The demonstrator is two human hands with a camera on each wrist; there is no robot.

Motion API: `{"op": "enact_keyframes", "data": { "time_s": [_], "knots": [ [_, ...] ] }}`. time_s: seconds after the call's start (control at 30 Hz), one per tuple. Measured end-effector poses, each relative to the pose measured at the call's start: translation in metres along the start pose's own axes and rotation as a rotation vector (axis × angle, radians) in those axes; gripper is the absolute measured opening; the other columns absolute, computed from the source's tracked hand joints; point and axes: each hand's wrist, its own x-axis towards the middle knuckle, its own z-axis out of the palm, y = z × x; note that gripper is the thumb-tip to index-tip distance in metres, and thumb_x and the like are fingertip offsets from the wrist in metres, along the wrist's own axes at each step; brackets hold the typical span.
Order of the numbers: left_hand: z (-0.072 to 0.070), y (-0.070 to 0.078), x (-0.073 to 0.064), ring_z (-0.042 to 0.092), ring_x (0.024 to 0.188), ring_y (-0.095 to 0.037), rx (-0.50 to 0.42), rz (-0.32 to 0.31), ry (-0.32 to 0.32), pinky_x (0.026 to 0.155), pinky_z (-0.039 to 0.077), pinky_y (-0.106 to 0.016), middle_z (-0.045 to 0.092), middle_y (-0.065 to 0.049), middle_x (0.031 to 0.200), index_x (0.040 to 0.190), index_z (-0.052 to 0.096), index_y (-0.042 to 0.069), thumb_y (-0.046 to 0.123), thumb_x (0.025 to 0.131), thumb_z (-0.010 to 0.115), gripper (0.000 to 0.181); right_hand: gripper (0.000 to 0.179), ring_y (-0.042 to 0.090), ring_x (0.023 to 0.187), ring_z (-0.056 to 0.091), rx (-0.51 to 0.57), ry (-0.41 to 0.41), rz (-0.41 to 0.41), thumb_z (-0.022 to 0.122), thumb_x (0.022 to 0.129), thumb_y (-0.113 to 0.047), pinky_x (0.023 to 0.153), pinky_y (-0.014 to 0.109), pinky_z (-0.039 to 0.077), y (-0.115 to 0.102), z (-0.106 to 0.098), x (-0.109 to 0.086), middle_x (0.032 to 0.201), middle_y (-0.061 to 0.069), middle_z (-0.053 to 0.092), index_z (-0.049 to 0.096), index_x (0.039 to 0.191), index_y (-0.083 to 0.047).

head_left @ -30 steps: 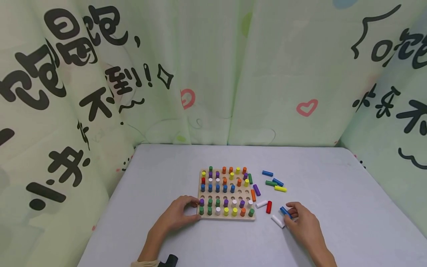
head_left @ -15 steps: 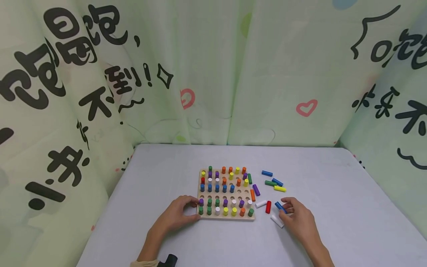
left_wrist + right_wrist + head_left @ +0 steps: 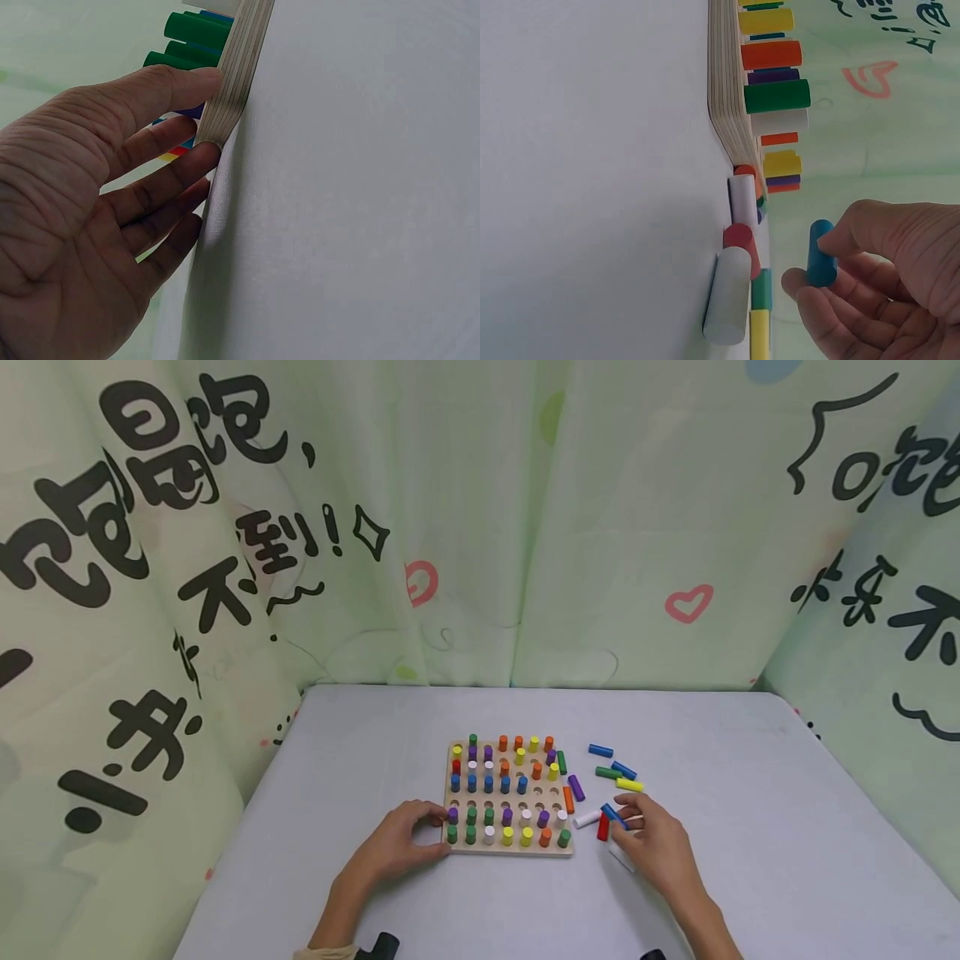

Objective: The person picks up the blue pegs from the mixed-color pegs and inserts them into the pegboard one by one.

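In the head view a wooden pegboard (image 3: 536, 797) stands with coloured pegs in its holes. My left hand (image 3: 408, 835) touches its near left corner, thumb and fingertips against the edge and the other fingers loosely extended. The left wrist view shows the thumb (image 3: 196, 86) on the layered plywood edge beside green pegs (image 3: 196, 30). To the right of the board, my right hand (image 3: 660, 843) pinches a blue peg (image 3: 822, 255) between thumb and fingers. It hangs over a red peg (image 3: 603, 828) and a white peg (image 3: 622, 858), the latter partly hidden by the hand.
Several loose pegs lie right of the board: a purple peg (image 3: 576, 787), an orange peg (image 3: 568, 799), a yellow peg (image 3: 629, 785), a green peg (image 3: 608, 772) and a blue peg (image 3: 600, 750). A printed curtain (image 3: 585, 527) hangs behind the white table (image 3: 360, 727).
My right hand has moved left and slightly away from me, carrying the blue peg from beside the white peg to above the red one. My left hand has stayed at the board's edge.
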Motion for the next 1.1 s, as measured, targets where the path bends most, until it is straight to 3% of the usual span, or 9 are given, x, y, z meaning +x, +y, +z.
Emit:
{"op": "enact_keyframes", "data": {
  "time_s": [0.73, 1.1],
  "knots": [
    [-0.001, -0.001, 0.0, 0.058, 0.105, -0.017, -0.005, 0.011, -0.001, 0.099, 0.051, -0.048, 0.067, 0.003, 0.111, 0.121, 0.068, 0.01, 0.026, 0.086, 0.083, 0.042, 0.031, 0.028, 0.099, 0.066, 0.028, 0.006, -0.111, 0.073, 0.088, -0.006, 0.086, 0.045, 0.06, -0.02, 0.016, 0.013, 0.108, 0.013, 0.071, 0.068, 0.118, 0.0],
    [-0.001, -0.003, 0.001, 0.059, 0.105, -0.017, -0.017, 0.022, 0.0, 0.099, 0.051, -0.048, 0.067, 0.003, 0.111, 0.121, 0.068, 0.009, 0.028, 0.086, 0.083, 0.042, 0.025, 0.026, 0.097, 0.067, 0.049, 0.026, -0.178, 0.074, 0.09, -0.009, 0.079, 0.034, 0.06, -0.029, 0.022, 0.021, 0.107, 0.01, 0.071, 0.07, 0.114, -0.003]
  ]
}}
